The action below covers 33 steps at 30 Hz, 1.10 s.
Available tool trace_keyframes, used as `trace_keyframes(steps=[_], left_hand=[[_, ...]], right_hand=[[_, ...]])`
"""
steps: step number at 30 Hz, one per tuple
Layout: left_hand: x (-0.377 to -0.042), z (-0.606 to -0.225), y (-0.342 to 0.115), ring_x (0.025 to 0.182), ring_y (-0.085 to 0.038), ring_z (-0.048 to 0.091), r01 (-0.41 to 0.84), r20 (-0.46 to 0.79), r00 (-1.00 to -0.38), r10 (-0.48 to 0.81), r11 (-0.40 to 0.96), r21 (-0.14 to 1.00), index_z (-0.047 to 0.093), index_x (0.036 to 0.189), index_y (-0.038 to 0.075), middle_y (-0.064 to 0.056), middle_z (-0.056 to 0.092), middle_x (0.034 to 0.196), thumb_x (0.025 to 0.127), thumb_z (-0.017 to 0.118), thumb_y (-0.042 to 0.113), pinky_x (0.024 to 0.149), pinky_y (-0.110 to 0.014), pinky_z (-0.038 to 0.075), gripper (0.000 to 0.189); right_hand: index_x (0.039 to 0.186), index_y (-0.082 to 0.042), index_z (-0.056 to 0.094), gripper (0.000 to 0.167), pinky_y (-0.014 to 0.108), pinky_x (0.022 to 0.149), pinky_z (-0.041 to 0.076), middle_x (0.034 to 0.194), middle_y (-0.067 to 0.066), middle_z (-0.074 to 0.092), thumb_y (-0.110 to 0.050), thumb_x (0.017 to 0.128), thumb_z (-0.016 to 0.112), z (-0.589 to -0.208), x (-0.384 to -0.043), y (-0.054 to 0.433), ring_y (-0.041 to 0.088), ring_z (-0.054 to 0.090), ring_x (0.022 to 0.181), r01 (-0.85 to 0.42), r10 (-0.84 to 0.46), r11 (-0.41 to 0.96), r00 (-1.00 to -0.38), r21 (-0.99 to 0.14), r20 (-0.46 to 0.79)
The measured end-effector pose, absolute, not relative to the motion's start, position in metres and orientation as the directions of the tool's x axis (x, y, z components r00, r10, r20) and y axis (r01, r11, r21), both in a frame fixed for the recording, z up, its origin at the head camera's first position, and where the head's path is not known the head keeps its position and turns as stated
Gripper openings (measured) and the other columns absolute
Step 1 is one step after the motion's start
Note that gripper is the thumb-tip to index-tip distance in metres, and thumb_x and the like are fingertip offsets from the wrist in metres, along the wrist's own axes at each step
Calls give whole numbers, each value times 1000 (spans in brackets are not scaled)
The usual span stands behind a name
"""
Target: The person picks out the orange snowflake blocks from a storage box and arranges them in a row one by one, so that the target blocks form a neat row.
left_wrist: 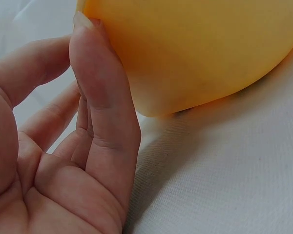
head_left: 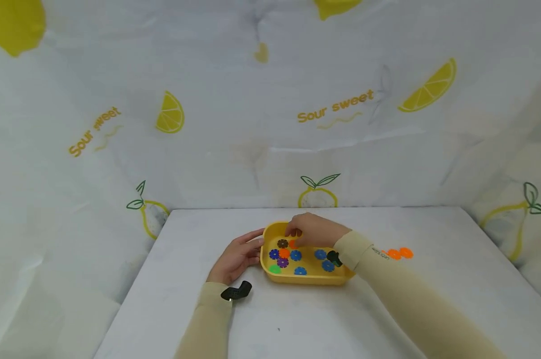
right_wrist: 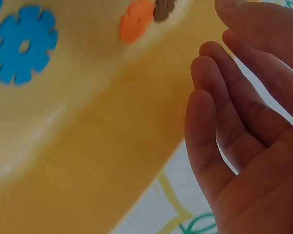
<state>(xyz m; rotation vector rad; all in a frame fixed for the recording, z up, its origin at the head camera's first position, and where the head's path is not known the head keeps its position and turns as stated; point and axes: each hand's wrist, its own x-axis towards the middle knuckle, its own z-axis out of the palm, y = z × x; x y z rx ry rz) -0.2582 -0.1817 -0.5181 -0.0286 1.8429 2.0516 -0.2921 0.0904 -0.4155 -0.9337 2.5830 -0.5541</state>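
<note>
Left hand (head_left: 236, 257): grip fastened on the left rim of the yellow tray (head_left: 306, 280), which stands on the white surface (head_left: 252, 329). Right hand (head_left: 317, 229): over the tray, grip relaxed, fingers loosely curved near a brown disc (head_left: 282, 244). Blue notched discs (head_left: 300, 271) lie inside; loose orange discs (head_left: 406, 253) lie on the surface, right of the tray.

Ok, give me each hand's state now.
Left hand: touching the yellow tray; whether gripping, can't be told.
Right hand: open, nothing visibly held.
</note>
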Motion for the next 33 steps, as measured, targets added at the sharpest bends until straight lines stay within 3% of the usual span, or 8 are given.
trace_keyframes(steps=[5,13,22,33], left_hand=[[-258,-518,-179,91,-18,70,-292,-264,-927,268,-68,954,64,151,25,-12,74,128,98,80,42,84,-28,64,58],[-257,-514,-177,89,-17,69,-295,-263,-921,286,-71,953,65,151,24,-9,75,125,98,81,40,83,-28,64,57],[-259,-514,-179,88,-15,69,-291,-258,-924,284,-82,953,65,151,23,-8,76,122,100,80,37,82,-26,63,55],[-256,-512,-181,86,-14,68,-287,-255,-927,277,-83,954,65,151,23,-7,75,118,100,79,36,81,-26,63,54]], right_hand=[[120,-15,79,23,40,104,57,115,-2,76,-19,98,82,-433,-295,72,21,65,105,-526,-673,713,-700,-465,-239],[116,-18,81,23,36,102,58,104,-11,73,-19,93,87,-448,-298,64,12,62,95,-550,-671,727,-694,-411,-260],[112,-16,81,20,36,100,59,101,-8,73,-11,94,85,-448,-295,56,13,62,92,-548,-664,736,-698,-398,-267],[108,-19,80,15,33,96,59,98,-10,69,-17,94,86,-448,-294,50,12,61,90,-548,-648,752,-714,-365,-263]])
